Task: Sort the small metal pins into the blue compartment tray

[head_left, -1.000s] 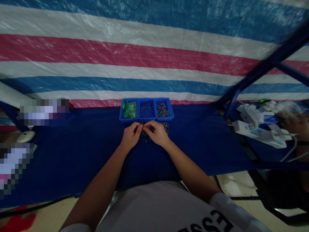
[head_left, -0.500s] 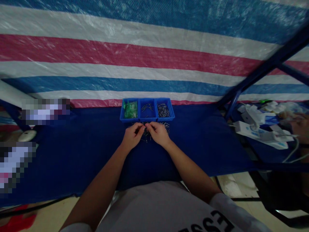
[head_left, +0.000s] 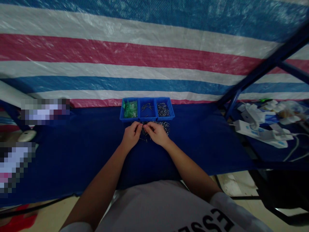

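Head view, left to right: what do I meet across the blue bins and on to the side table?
Left bin with green packets → middle bin with a few metal parts → right bin with many more → white power strip.

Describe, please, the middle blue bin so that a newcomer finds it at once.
At the far edge of the dark blue table, below the striped sheet, three blue bins stand in a row. Take the middle bin. It holds only a few thin metal pieces, whereas the left bin holds green items and the right bin is crowded with metal parts.
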The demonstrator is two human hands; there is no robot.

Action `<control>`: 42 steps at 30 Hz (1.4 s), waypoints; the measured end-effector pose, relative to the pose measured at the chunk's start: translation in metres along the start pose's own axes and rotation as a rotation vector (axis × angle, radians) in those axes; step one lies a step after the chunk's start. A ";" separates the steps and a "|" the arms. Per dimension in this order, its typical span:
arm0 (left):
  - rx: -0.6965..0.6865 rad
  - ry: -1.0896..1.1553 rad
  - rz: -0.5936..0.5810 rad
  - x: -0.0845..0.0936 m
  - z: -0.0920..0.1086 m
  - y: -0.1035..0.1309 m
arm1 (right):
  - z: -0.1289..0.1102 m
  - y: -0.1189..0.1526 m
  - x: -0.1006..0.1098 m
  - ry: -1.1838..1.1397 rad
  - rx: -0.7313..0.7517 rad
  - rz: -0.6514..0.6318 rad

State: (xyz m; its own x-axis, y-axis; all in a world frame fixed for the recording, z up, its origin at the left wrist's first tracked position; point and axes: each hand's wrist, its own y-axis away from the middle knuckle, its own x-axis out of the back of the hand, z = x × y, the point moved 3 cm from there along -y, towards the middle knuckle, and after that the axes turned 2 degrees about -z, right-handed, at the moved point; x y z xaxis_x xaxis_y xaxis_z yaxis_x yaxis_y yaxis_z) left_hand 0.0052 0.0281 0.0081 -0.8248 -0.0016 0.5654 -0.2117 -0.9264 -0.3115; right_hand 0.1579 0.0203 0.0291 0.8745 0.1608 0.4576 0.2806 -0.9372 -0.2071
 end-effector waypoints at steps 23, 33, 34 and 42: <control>0.031 -0.056 0.050 0.004 0.005 0.000 | 0.002 0.000 0.000 -0.039 -0.025 -0.001; 0.038 -0.031 0.071 0.006 0.004 0.001 | 0.005 -0.001 0.002 -0.078 -0.065 0.037; 0.038 -0.033 0.071 0.006 0.004 0.001 | 0.005 -0.001 0.003 -0.081 -0.069 0.041; 0.033 -0.039 0.049 0.004 0.004 0.000 | 0.009 -0.001 0.003 -0.090 -0.090 0.077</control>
State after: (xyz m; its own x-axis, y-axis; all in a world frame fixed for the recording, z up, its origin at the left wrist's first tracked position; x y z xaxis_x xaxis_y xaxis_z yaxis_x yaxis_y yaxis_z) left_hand 0.0040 0.0264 0.0134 -0.8128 -0.0616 0.5793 -0.1531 -0.9369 -0.3144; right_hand 0.1638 0.0248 0.0228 0.9252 0.1103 0.3630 0.1779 -0.9712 -0.1583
